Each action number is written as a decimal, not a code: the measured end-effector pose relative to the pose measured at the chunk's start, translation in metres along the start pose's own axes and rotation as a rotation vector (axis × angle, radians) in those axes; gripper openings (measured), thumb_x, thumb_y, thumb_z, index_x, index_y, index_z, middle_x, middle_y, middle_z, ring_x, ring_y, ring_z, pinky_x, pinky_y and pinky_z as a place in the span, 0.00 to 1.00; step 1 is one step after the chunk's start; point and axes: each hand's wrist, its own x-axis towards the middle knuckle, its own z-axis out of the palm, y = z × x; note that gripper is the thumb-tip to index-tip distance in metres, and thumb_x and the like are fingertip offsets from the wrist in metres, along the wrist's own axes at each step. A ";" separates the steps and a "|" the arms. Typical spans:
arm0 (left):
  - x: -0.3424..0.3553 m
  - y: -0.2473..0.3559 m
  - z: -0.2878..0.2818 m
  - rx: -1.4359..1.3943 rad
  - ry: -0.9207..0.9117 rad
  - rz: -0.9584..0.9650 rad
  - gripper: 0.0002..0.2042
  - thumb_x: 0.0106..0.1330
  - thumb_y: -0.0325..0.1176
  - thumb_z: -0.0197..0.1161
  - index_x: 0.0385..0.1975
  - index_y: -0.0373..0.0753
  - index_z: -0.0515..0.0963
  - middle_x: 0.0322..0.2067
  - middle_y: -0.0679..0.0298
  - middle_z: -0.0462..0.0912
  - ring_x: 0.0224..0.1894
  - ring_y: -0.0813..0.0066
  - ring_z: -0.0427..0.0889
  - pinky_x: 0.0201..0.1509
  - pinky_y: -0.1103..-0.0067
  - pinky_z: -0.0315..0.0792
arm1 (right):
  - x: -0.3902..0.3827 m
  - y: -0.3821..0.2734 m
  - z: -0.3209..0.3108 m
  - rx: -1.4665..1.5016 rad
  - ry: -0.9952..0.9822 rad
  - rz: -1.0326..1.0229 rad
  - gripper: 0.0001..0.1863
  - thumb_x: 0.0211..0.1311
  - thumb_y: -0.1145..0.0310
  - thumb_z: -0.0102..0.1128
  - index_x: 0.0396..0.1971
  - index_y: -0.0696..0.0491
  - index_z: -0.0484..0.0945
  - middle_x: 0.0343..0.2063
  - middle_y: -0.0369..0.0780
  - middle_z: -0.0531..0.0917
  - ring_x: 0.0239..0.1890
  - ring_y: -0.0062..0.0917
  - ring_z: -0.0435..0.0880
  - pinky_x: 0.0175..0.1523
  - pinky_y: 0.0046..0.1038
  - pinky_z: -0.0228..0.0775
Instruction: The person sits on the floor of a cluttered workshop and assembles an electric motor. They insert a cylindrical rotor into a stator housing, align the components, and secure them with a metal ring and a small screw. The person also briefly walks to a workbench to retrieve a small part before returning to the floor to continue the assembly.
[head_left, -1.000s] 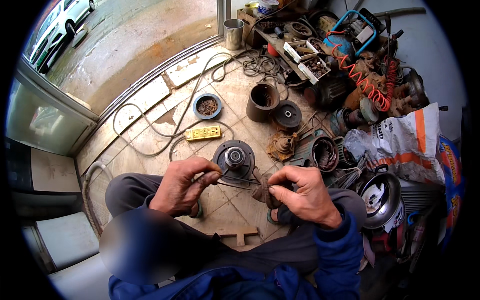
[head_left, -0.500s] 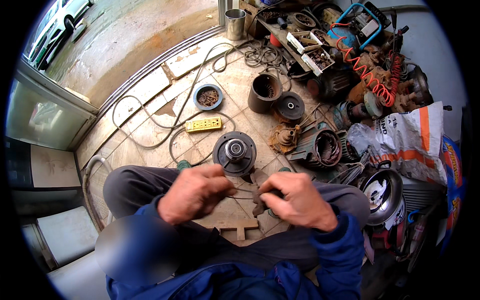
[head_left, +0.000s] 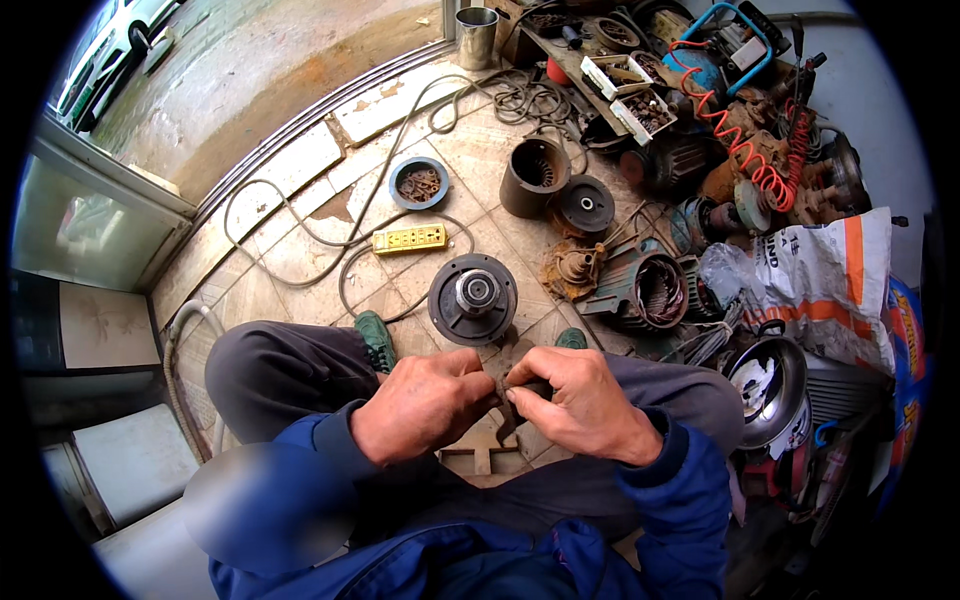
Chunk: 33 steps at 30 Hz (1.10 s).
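Above my lap, both hands are closed and nearly touching. My right hand [head_left: 585, 405] pinches a dark, dirty rag [head_left: 508, 430], whose end hangs down between the hands. The fingers of my left hand [head_left: 422, 400] are curled against the rag's other side; what they grip is hidden behind them. Just beyond the hands stands a dark round motor end cover [head_left: 448, 308] with a shiny metal shaft hub [head_left: 478, 291] rising from its middle.
A yellow power strip [head_left: 410, 239] with its cable and a blue-rimmed bowl of bolts [head_left: 419, 184] lie ahead. Right of them are a rusty cylinder [head_left: 533, 180], a dark disc [head_left: 584, 206] and a green motor housing [head_left: 655, 290]. Sacks [head_left: 825, 285] and parts crowd the right side.
My left hand has moved right, up against the rag and right hand. The thin dark strand or ring seen between the hands is now covered by the fingers.
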 end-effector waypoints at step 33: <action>-0.014 -0.020 -0.039 0.170 0.095 -0.164 0.08 0.57 0.29 0.72 0.35 0.38 0.85 0.32 0.56 0.83 0.33 0.57 0.84 0.37 0.71 0.78 | -0.016 0.000 -0.021 -0.030 0.069 0.081 0.05 0.54 0.76 0.64 0.29 0.61 0.80 0.24 0.49 0.82 0.25 0.37 0.84 0.31 0.33 0.73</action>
